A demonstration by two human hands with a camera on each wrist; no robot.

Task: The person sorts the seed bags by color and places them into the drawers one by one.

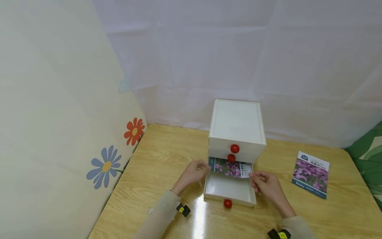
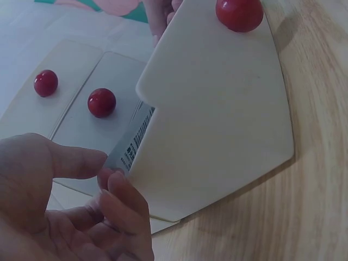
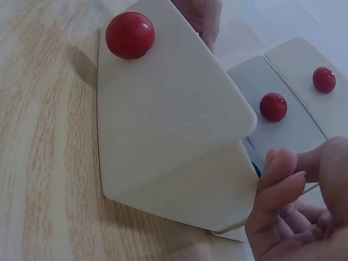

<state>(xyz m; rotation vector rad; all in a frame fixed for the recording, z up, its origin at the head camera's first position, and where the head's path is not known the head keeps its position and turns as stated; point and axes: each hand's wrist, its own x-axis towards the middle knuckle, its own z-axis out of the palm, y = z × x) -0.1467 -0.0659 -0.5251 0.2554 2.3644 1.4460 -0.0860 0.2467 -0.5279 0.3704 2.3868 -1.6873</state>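
A flower-printed packet (image 1: pixel 228 168) lies partly inside the pulled-out bottom drawer (image 1: pixel 229 188) of a small white cabinet (image 1: pixel 237 121), its far part under the drawers above. My left hand (image 1: pixel 195 172) pinches its left edge between thumb and fingers. In the left wrist view, the packet's silvery back (image 2: pixel 130 147) with a barcode shows beside the drawer wall. At the right drawer wall, my right hand (image 1: pixel 267 186) pinches the packet's opposite edge. The fingers of that hand mostly hide the edge in the right wrist view, where a dark sliver shows.
A second flower-printed packet (image 1: pixel 311 174) lies flat on the wooden table (image 1: pixel 167 149), right of the cabinet. Red round knobs mark the drawer fronts, one knob (image 1: pixel 228 203) being on the open drawer. Behind the cabinet hangs a pale cloth (image 1: pixel 194 59); a flower-decorated wall (image 1: pixel 59 99) stands left.
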